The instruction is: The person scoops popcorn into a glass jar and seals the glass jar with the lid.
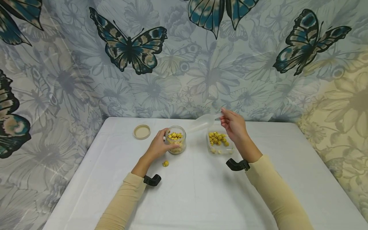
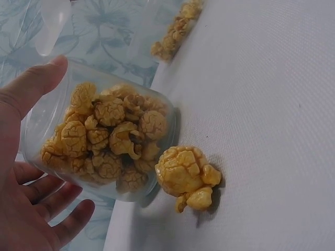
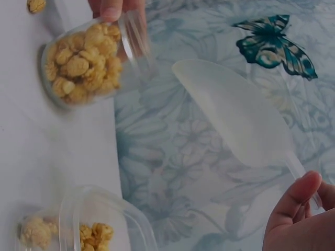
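Note:
My left hand (image 1: 158, 146) holds a clear jar (image 1: 176, 148) upright on the table, thumb on one side and fingers on the other. Caramel popcorn (image 2: 104, 136) fills much of the jar, whose mouth is uncovered. A translucent plastic scoop (image 3: 235, 115) hangs in the air, its handle pinched by my right hand (image 1: 234, 126). The scoop's bowl points toward the jar and looks empty. Below the right hand stands a clear plastic tub (image 3: 68, 219) with more popcorn (image 1: 218, 138). One loose popcorn piece (image 2: 183, 178) lies on the cloth beside the jar.
A round lid (image 1: 142, 132) lies on the white-covered table (image 1: 195, 198), left of the jar. Behind the table's far edge hangs a butterfly-patterned backdrop (image 1: 184, 80). Both wrists carry black camera bands (image 1: 238, 164).

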`<state>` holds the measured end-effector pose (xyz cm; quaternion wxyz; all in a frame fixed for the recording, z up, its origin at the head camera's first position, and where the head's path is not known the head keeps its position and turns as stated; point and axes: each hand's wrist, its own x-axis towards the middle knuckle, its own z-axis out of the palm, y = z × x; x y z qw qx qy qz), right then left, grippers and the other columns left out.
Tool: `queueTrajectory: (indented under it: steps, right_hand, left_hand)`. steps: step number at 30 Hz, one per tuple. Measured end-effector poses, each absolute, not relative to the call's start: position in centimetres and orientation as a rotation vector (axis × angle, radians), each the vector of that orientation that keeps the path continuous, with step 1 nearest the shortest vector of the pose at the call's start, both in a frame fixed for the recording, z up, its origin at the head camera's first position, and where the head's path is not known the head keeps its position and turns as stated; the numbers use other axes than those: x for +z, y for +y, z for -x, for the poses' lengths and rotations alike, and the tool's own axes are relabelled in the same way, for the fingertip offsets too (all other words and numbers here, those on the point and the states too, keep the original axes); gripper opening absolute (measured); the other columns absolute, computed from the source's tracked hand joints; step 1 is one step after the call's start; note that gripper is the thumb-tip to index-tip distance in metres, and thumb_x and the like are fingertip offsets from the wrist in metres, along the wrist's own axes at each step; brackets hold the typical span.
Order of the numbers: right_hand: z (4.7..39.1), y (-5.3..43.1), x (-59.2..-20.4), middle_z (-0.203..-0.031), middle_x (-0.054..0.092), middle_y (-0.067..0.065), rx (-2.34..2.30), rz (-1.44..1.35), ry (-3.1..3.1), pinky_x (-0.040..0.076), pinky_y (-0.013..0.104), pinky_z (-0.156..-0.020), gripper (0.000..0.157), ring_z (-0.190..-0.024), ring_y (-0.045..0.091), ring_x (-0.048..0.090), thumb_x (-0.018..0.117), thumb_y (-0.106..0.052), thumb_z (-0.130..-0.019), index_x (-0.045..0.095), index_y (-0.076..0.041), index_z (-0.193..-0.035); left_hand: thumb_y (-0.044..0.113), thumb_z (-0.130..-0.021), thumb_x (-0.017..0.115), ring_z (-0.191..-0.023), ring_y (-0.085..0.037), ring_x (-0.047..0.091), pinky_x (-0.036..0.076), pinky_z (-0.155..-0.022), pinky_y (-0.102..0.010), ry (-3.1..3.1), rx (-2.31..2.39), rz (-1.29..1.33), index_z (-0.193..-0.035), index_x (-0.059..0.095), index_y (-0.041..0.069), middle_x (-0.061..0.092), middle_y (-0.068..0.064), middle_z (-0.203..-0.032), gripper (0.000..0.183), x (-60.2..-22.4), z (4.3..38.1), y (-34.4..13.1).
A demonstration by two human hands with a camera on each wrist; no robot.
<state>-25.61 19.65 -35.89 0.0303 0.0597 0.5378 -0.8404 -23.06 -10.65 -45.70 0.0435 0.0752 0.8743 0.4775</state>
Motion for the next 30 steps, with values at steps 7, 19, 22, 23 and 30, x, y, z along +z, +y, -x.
queueTrajectory:
  steps: [7,19,22,23,30]
  right_hand:
    - [25.2,21.0,-36.4,-0.065,0.066,0.001,-2.618,-0.213,1.592,0.051,0.015,-0.050,0.011,-0.055,0.007,0.059,0.063,-0.019,-0.095,0.067,-0.009,-0.094]
    - [24.7,23.5,-37.5,-0.063,0.066,0.001,-2.638,-0.294,1.588,0.051,0.015,-0.050,0.011,-0.053,0.008,0.059,0.062,-0.016,-0.095,0.068,-0.009,-0.090]
    - [24.6,24.1,-37.7,-0.063,0.066,0.001,-2.647,-0.312,1.586,0.051,0.015,-0.049,0.012,-0.052,0.007,0.059,0.061,-0.014,-0.096,0.069,-0.010,-0.088]
    - [24.5,24.3,-37.7,-0.062,0.066,0.001,-2.650,-0.320,1.586,0.051,0.015,-0.049,0.013,-0.052,0.007,0.059,0.061,-0.013,-0.096,0.070,-0.010,-0.087]
    - [24.2,25.4,-38.1,-0.062,0.066,0.002,-2.663,-0.392,1.589,0.051,0.016,-0.049,0.018,-0.052,0.009,0.058,0.062,-0.012,-0.095,0.069,-0.008,-0.079]
  left_hand:
    - [0.041,-0.076,0.083,-0.132,-0.030,0.046,0.041,-0.110,-0.047,2.677,1.452,-0.228,-0.148,0.035,0.010,0.045,-0.014,-0.142,0.092,-45.7,22.9,-10.6]
    - [0.042,-0.077,0.082,-0.132,-0.029,0.046,0.041,-0.110,-0.046,2.696,1.433,-0.234,-0.147,0.036,0.010,0.045,-0.014,-0.143,0.090,-45.4,22.9,-10.5]
    - [0.042,-0.077,0.082,-0.133,-0.029,0.046,0.041,-0.110,-0.046,2.691,1.434,-0.235,-0.147,0.036,0.010,0.045,-0.014,-0.143,0.090,-45.5,22.8,-10.5]
    - [0.042,-0.077,0.081,-0.133,-0.029,0.045,0.041,-0.110,-0.046,2.690,1.434,-0.235,-0.147,0.036,0.009,0.045,-0.014,-0.143,0.090,-45.5,22.8,-10.5]
    - [0.041,-0.077,0.082,-0.134,-0.029,0.045,0.041,-0.110,-0.046,2.691,1.449,-0.236,-0.148,0.035,0.009,0.044,-0.015,-0.143,0.091,-45.5,23.0,-10.6]
